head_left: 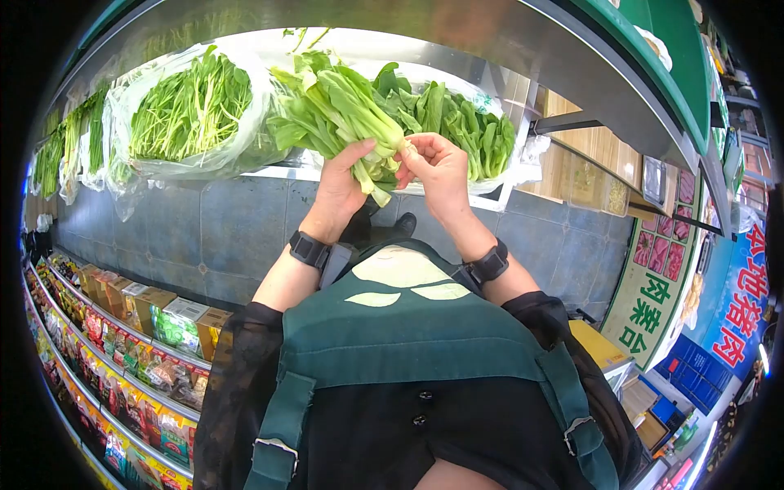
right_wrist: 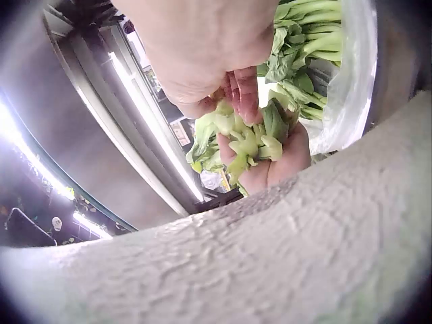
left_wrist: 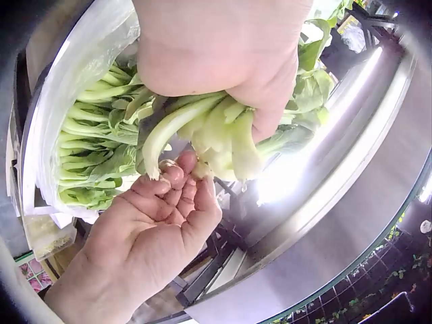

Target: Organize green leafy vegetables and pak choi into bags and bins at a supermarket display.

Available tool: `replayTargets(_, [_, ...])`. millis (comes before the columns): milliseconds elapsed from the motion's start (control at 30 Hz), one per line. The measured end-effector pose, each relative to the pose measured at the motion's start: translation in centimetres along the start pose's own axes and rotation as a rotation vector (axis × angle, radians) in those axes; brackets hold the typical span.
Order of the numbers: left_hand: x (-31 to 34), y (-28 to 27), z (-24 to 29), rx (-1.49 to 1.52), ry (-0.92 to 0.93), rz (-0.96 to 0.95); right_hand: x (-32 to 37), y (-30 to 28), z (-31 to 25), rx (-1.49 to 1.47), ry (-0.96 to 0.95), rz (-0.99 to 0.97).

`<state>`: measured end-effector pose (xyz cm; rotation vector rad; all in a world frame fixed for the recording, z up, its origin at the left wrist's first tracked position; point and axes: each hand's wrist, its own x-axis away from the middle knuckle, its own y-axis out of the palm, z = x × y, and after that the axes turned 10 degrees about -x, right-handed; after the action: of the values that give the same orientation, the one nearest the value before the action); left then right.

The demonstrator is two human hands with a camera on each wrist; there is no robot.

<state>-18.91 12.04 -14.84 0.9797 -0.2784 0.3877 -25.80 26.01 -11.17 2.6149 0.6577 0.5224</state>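
A head of bok choy [head_left: 347, 106] with pale stalks and green leaves is held up in front of the person, leaves pointing away. The left hand [head_left: 341, 181] grips it around the stalks near the base. In the left wrist view, the cut ends of the stalks [left_wrist: 233, 145] poke out below that hand. The right hand [head_left: 441, 167] has its thumb and curled fingers pinched at the root end. Close up, the right fingertips [left_wrist: 181, 167] touch the base of the stalks. One outer stalk [left_wrist: 162, 138] bends away from the rest.
Behind the hands, a bin of greens [head_left: 482, 135] and a plastic bag of thin-stemmed greens [head_left: 192, 106] line the shelf. A metal ledge [head_left: 457, 24] runs above them. Packaged goods [head_left: 135, 351] fill shelves at lower left; a green sign [head_left: 653, 302] stands at right.
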Motion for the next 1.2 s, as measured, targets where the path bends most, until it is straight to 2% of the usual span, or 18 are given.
replayTargets(167, [0.4, 1.0, 0.2, -0.011, 0.037, 0.008, 0.2, 0.3, -0.6, 0.142, -0.019, 0.024])
replayTargets(233, [0.5, 1.0, -0.1, -0.030, 0.074, 0.021, 0.4, 0.4, -0.8, 0.327, -0.018, 0.083])
replayTargets(267, [0.5, 1.1, -0.2, -0.030, 0.074, 0.022, 0.4, 0.4, -0.7, 0.327, -0.018, 0.082])
replayTargets(333, [0.5, 1.3, -0.4, -0.009, 0.085, 0.052, 0.3, 0.2, -0.1, 0.466, -0.134, 0.092])
replayTargets(367, [0.4, 1.3, -0.5, -0.009, 0.086, 0.053, 0.2, 0.0, 0.3, 0.465, -0.133, 0.091])
replayTargets(433, [0.2, 1.2, -0.8, 0.011, 0.078, 0.081, -0.1, -0.3, 0.9, 0.603, -0.296, 0.113])
replayTargets(667, [0.3, 1.5, -0.9, -0.015, 0.091, 0.091, -0.2, -0.9, 1.0, 0.650, -0.302, 0.116])
replayTargets(733, [0.3, 1.3, -0.7, 0.020, 0.016, 0.112, 0.0, -0.6, 0.1, 0.497, -0.102, 0.093])
replayTargets(767, [0.2, 1.3, -0.5, 0.020, 0.017, 0.112, -0.1, -0.6, 0.2, 0.497, -0.103, 0.093])
replayTargets(833, [0.2, 1.3, -0.1, 0.071, -0.027, 0.090, -0.3, -0.7, 0.4, 0.470, -0.263, -0.008])
replayTargets(967, [0.1, 1.0, -0.5, 0.037, -0.016, 0.088, -0.2, -0.7, -0.2, 0.569, -0.286, -0.028])
replayTargets(1033, [0.2, 1.1, -0.4, 0.017, -0.015, 0.084, -0.2, -0.7, -0.3, 0.695, -0.396, -0.025])
replayTargets(1200, [0.5, 1.2, -0.6, 0.030, -0.056, 0.049, -0.3, -0.7, -0.2, 0.748, -0.469, -0.014])
